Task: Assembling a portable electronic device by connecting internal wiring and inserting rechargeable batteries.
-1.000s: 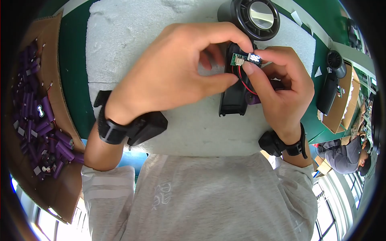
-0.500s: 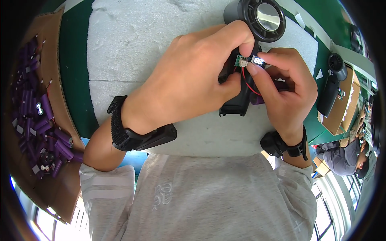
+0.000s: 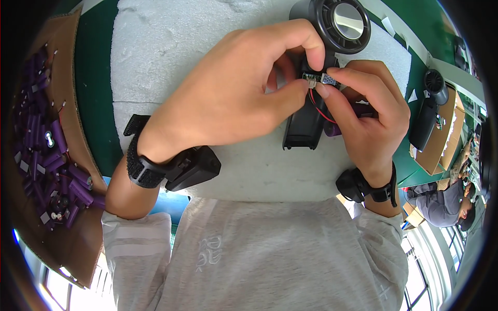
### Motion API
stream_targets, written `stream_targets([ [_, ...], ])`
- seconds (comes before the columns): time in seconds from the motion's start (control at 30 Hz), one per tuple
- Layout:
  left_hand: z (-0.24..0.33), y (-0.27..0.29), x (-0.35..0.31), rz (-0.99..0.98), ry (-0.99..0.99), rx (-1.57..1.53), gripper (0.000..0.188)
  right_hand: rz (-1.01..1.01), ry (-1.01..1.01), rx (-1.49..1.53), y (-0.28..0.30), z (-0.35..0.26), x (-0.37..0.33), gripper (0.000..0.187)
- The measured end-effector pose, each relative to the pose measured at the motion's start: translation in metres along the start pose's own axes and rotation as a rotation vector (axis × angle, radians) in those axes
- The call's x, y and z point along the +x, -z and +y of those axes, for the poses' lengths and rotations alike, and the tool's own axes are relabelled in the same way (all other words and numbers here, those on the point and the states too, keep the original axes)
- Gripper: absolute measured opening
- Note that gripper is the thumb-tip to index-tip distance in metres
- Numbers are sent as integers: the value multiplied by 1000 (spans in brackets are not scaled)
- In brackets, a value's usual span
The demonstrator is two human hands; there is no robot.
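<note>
A black handheld fan [image 3: 303,124] lies on a white foam sheet, its round head at the far end. My left hand [image 3: 238,88] curls over the handle's upper part, index finger bent on it and thumb tip beside a white wire connector [image 3: 312,83]. Between thumb and index finger, my right hand [image 3: 376,106] pinches a small circuit board [image 3: 329,79], its display panel unlit. Red and dark wires [image 3: 320,110] run from the connector toward a purple battery cell [image 3: 332,129], partly hidden behind my right hand. Where my left hand's other fingers press is hidden.
The white foam sheet [image 3: 155,57] covers the green table. At left stands a cardboard box [image 3: 85,228] of purple battery cells [image 3: 59,137]. To the right, another black fan [image 3: 424,122] lies against a cardboard box [image 3: 441,150]. Farther right sits another person [image 3: 441,205].
The board's display was lit white and is now dark. My left hand has shifted left, its thumb rising from the handle to the connector. My right hand keeps its pinch.
</note>
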State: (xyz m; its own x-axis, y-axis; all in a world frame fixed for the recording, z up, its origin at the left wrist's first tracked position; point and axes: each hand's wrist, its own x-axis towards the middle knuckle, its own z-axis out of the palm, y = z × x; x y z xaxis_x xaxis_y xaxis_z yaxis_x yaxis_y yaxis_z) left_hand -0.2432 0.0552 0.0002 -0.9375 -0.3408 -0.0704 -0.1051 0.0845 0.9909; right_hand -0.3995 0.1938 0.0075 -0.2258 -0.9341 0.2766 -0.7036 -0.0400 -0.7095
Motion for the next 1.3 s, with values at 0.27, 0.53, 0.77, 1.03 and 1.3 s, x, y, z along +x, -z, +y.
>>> stream_targets([
  [0.27,1,3,-1,-20,-35,8,28,27,11,-14,-2,-2,1,26],
  [0.53,-1,2,0,10,-32,-3,27,22,-2,-37,-2,-2,1,25],
  [0.77,1,1,0,58,-14,87,27,16,14,-72,-2,-2,2,23],
  [1.03,2,2,0,42,-131,297,38,-39,-382,89,-1,-7,2,30],
  [1.3,3,3,0,42,-151,335,43,-307,-230,146,16,1,2,56],
])
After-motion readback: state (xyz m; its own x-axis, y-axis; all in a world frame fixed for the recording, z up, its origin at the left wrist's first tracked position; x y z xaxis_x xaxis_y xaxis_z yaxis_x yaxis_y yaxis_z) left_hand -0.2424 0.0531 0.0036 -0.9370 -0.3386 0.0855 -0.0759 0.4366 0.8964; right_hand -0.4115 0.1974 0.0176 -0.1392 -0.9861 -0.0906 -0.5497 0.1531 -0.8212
